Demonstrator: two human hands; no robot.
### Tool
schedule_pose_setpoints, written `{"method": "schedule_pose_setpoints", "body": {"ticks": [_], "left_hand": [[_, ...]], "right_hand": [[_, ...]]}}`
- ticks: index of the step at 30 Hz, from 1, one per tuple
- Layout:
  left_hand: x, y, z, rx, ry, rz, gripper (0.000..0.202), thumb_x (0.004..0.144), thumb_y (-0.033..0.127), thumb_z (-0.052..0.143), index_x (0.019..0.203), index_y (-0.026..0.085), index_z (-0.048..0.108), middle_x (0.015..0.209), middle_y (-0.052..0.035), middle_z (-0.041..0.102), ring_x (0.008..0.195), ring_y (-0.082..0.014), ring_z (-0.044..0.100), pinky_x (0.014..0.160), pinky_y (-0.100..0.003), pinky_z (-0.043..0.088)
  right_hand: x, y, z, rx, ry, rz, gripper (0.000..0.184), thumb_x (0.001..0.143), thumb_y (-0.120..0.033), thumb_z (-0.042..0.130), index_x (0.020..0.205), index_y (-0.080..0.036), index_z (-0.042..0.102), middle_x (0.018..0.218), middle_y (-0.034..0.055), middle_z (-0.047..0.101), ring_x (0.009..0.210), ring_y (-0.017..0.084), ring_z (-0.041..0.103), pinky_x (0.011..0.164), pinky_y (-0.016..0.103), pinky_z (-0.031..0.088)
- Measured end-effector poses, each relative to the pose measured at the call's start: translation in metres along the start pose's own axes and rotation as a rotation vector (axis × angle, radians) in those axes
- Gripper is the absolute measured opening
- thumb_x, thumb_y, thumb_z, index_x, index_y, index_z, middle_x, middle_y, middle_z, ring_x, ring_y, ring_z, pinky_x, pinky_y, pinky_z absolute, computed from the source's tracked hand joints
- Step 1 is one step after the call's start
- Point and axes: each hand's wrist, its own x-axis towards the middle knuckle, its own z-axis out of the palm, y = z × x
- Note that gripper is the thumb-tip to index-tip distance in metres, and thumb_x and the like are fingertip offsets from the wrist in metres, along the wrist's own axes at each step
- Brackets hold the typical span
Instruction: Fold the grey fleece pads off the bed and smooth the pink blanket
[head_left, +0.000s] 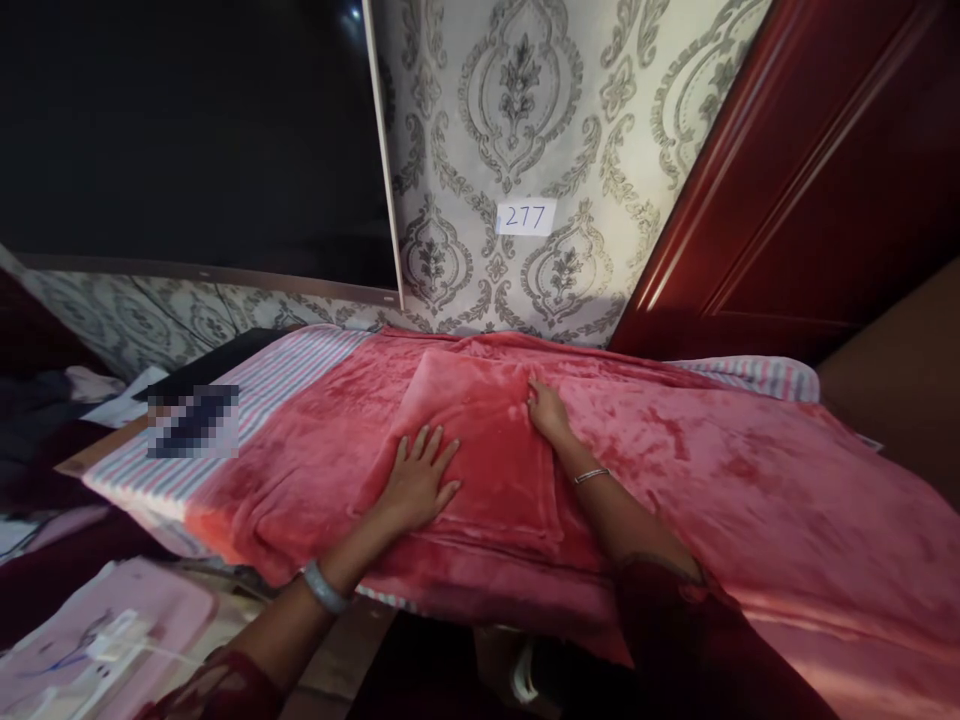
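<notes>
A plush pinkish-red blanket [660, 450] is spread across the surface in front of me. Near its middle lies a raised panel of the same cloth [491, 455], folded into a rough rectangle. My left hand [420, 482] rests palm down on the panel's left part, fingers spread. At the panel's upper right edge is my right hand [547, 410], its fingers bunched and closed on the blanket's edge. The fingertips there are partly hidden.
Striped cloth [300, 365] shows beneath the blanket at the left, with a blurred dark item [193, 421] on it. A large black screen [195, 140] stands behind. Dark red wood panelling [787, 170] rises at the right. A pink container [150, 600] sits lower left.
</notes>
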Motion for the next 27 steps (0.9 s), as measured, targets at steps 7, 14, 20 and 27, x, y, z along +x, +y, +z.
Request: {"method": "schedule_pose_setpoints", "body": {"ticks": [7, 14, 20, 27], "left_hand": [[0.036, -0.014, -0.03, -0.1, 0.033, 0.108, 0.049, 0.102, 0.04, 0.038, 0.144, 0.019, 0.055, 0.155, -0.0151, 0.049, 0.146, -0.0297, 0.041, 0.121, -0.052, 0.031], [0.161, -0.009, -0.05, -0.038, -0.066, -0.184, 0.059, 0.102, 0.04, 0.036, 0.154, 0.012, 0.039, 0.164, -0.0203, 0.032, 0.154, -0.0325, 0.026, 0.122, -0.057, 0.025], [0.187, -0.033, -0.006, 0.03, -0.02, -0.263, 0.068, 0.101, 0.051, 0.033, 0.159, 0.015, 0.032, 0.168, -0.019, 0.02, 0.157, -0.032, 0.014, 0.121, -0.067, 0.015], [0.19, -0.042, 0.004, 0.011, -0.049, -0.26, 0.072, 0.099, 0.057, 0.029, 0.161, 0.018, 0.028, 0.17, -0.015, 0.018, 0.158, -0.0294, 0.013, 0.122, -0.065, 0.017]], "right_hand": [[0.007, -0.043, -0.019, -0.207, 0.028, 0.043, 0.058, 0.092, -0.026, 0.055, 0.149, -0.015, 0.049, 0.157, 0.0216, 0.039, 0.14, 0.038, 0.042, 0.112, 0.053, 0.039], [0.024, -0.072, -0.004, -0.3, -0.108, 0.019, 0.061, 0.105, -0.041, 0.036, 0.16, -0.016, 0.033, 0.166, 0.0151, 0.026, 0.154, 0.03, 0.017, 0.123, 0.056, 0.012], [0.02, -0.044, 0.01, -0.332, -0.201, 0.159, 0.07, 0.105, -0.052, 0.024, 0.161, -0.011, 0.03, 0.167, 0.0154, 0.022, 0.155, 0.028, 0.013, 0.123, 0.056, 0.014], [0.02, -0.039, 0.013, -0.32, -0.188, 0.157, 0.072, 0.104, -0.052, 0.026, 0.159, -0.006, 0.033, 0.167, 0.0183, 0.022, 0.155, 0.031, 0.013, 0.123, 0.056, 0.013]]}}
